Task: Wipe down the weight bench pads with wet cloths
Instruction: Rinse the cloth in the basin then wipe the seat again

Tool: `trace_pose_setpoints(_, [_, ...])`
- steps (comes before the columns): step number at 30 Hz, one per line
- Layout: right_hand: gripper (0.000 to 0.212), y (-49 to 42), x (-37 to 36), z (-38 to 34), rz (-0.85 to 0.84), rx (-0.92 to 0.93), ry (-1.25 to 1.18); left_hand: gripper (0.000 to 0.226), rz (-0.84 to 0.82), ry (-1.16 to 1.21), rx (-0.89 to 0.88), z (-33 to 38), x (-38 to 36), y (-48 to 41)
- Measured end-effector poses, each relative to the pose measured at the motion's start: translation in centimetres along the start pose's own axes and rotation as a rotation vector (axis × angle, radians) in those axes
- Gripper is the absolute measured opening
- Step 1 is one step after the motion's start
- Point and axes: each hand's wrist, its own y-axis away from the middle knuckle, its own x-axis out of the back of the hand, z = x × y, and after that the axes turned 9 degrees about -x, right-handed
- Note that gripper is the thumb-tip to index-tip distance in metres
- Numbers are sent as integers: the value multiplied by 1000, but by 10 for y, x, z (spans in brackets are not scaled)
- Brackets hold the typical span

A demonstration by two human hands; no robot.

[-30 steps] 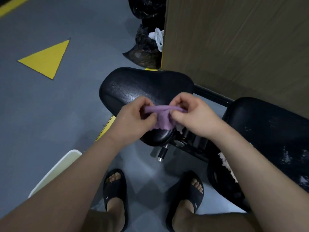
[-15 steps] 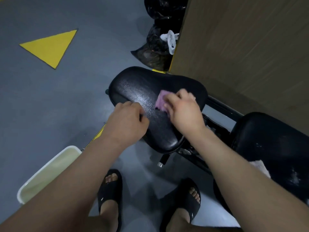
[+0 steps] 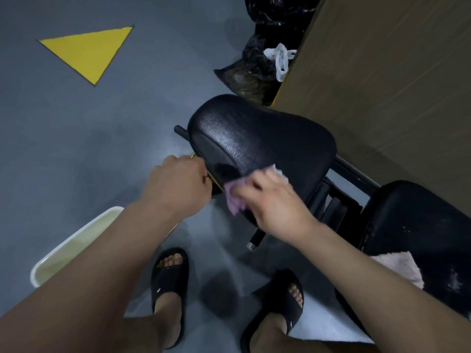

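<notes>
— Since being pressed mid-pad half a second ago, where now with the purple cloth [image 3: 233, 200]?

— Dragged down to the 6 o'clock tip of the seat pad [image 3: 260, 143], bunched under curled fingers of the right hand [image 3: 272, 202]. Probably one stroke finished, with more likely needed.

— And the left hand [image 3: 178, 184]?

— Shifted outward to the pad's 8 o'clock edge, fingers curled; gripping or not, cannot tell. Back pad [image 3: 418, 220] at 3 o'clock seemingly not yet wiped, pink cloth [image 3: 400, 266] lying on it.

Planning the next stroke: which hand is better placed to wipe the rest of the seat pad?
Right. The right hand holds the purple cloth against the seat pad; the left hand has no cloth.
</notes>
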Motion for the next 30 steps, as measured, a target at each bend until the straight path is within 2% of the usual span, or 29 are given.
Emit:
trace_pose_setpoints(2, [26,-45,-3,-2,76,-139,3,26,-23,-17,14,-6,0,5])
trace_pose_setpoints(4, [25,-70,-8,-14,76,-213,21,27,-37,-33,21,-10,-1,12])
trace_pose_setpoints(6, [23,-55,-14,-24,50,-151,95,30,-62,-44,34,-12,1,15])
trace_pose_setpoints(10, [36,17,-20,-35,17,-14,235,33,-90,-45,23,-8,7,20])
trace_pose_setpoints(13, [41,10,-24,-44,29,0,336,34,-93,-45,9,-6,5,28])
trace_pose_setpoints(16, [35,19,-26,-46,71,-19,342,39,-97,17,-30,-4,0,30])
trace_pose_setpoints(21, [26,90,-25,-14,125,22,353,49,-62,124,-204,34,-23,29])
trace_pose_setpoints(23, [20,109,-22,5,171,-110,223,48,-82,93,-243,53,-32,29])
trace_pose_setpoints(27, [19,121,-16,16,432,-793,-462,46,-77,84,-278,69,-40,26])
trace_pose_setpoints(30, [17,97,-33,-1,527,-997,-993,46,-173,64,-399,62,-46,29])
